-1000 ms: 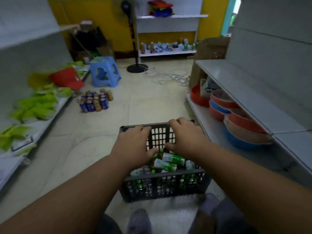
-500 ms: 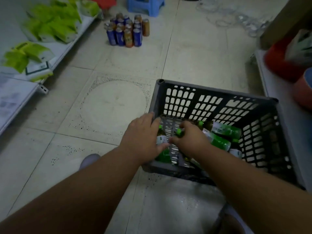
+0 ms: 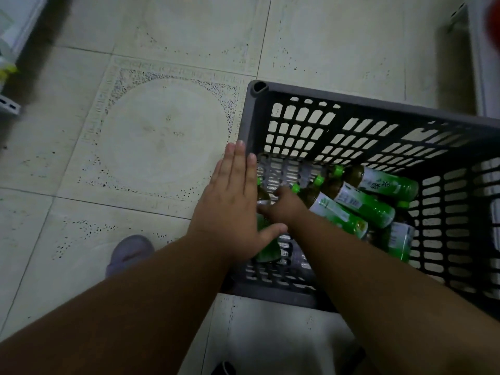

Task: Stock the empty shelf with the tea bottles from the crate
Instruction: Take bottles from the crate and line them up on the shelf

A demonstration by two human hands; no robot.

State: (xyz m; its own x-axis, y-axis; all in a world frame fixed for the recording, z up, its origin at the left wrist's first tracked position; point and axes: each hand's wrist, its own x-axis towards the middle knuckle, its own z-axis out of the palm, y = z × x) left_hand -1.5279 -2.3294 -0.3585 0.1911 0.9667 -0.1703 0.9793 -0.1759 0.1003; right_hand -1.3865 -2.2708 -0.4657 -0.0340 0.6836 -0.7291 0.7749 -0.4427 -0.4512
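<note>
A dark grey slotted crate (image 3: 351, 104) stands on the tiled floor. Several green-capped tea bottles with green and white labels (image 3: 362, 204) lie piled toward its right side. One more tea bottle (image 3: 267, 253) lies along the crate's left wall. My left hand (image 3: 232, 201) is spread flat over this bottle, fingers straight and reaching the crate's left rim, thumb out. My right hand (image 3: 284, 207) is down inside the crate, its fingers curled round the upper part of that same bottle. Most of that bottle is hidden under my hands.
A grey shoe (image 3: 127, 253) stands on the floor left of the crate. The white base of a shelf unit (image 3: 479, 63) runs along the right edge, close to the crate. Another shelf's corner (image 3: 10, 106) shows at far left.
The view has tipped further down onto the crate. My left hand has gone from curled to flat, with its fingers stretched out. My right hand has stayed low in the crate at the left-hand bottle.
</note>
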